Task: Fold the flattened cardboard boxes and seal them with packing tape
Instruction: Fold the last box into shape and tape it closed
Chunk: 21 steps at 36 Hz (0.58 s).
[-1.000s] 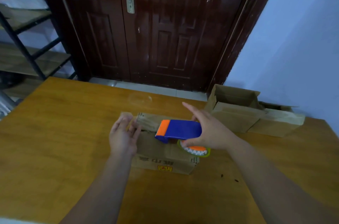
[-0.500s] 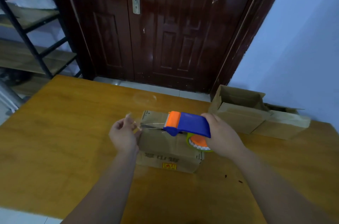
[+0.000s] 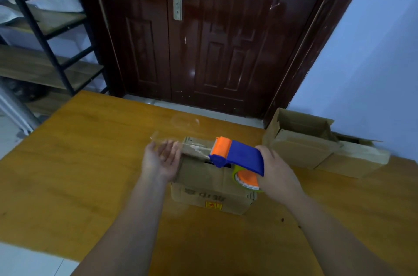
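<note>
A small brown cardboard box (image 3: 203, 182) stands in the middle of the wooden table (image 3: 67, 174), its top flaps folded down. My right hand (image 3: 279, 172) grips a blue and orange tape dispenser (image 3: 239, 155) over the box's top, with the tape roll (image 3: 247, 182) hanging at the right edge. A clear tape strip (image 3: 194, 145) runs left from the dispenser, above the box's far edge. My left hand (image 3: 161, 159) is at the box's left side, palm turned up and blurred. Its fingertips hold the strip's free end.
Two more folded cardboard boxes (image 3: 300, 140) (image 3: 354, 159) sit at the table's back right against the blue wall, the nearer one with open flaps. A dark wooden door (image 3: 203, 38) stands behind the table. A black metal shelf rack (image 3: 45, 33) is at the left.
My right hand has shifted the dispenser to the right along the box top. My left hand turned from lying on the box to holding the tape end, and more tape is drawn out.
</note>
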Each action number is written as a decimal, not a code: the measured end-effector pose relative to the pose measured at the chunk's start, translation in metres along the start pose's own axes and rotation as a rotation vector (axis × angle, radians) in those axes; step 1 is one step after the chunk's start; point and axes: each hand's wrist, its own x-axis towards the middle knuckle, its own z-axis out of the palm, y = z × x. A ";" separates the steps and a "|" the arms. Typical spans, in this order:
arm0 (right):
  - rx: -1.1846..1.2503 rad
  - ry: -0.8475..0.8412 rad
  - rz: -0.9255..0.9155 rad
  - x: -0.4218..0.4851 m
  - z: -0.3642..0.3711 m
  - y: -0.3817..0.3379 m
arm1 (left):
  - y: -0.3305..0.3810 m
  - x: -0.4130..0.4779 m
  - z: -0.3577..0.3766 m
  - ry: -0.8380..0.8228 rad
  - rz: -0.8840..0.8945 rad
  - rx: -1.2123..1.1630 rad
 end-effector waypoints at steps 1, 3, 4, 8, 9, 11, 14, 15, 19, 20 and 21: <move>0.004 0.003 0.013 0.000 0.000 0.001 | 0.003 -0.001 -0.001 -0.066 -0.013 -0.026; 0.013 0.004 0.032 0.000 0.000 0.001 | 0.008 -0.001 -0.004 -0.193 -0.022 -0.053; 0.014 0.002 0.034 0.000 0.001 0.001 | 0.010 -0.002 -0.006 -0.243 -0.023 -0.054; 0.022 0.004 0.041 0.000 0.002 0.000 | 0.018 -0.002 -0.012 -0.383 -0.008 0.051; 0.029 0.005 0.042 0.000 0.002 0.000 | 0.021 -0.001 -0.014 -0.411 -0.018 0.070; 0.035 0.006 0.040 0.001 0.001 0.001 | 0.028 0.000 -0.019 -0.456 -0.044 0.078; 0.035 0.014 0.031 0.001 0.001 0.002 | 0.035 0.001 -0.020 -0.478 -0.017 0.174; 0.035 0.016 0.027 0.001 0.002 0.002 | 0.034 0.000 -0.019 -0.458 0.011 0.233; 0.029 0.021 0.018 0.002 0.004 0.001 | 0.028 -0.001 -0.014 -0.304 0.143 0.465; 0.025 0.020 0.021 0.002 0.004 0.001 | 0.025 -0.001 -0.012 -0.261 0.158 0.496; 0.023 0.018 0.024 0.002 0.005 0.001 | 0.023 0.000 -0.011 -0.215 0.164 0.515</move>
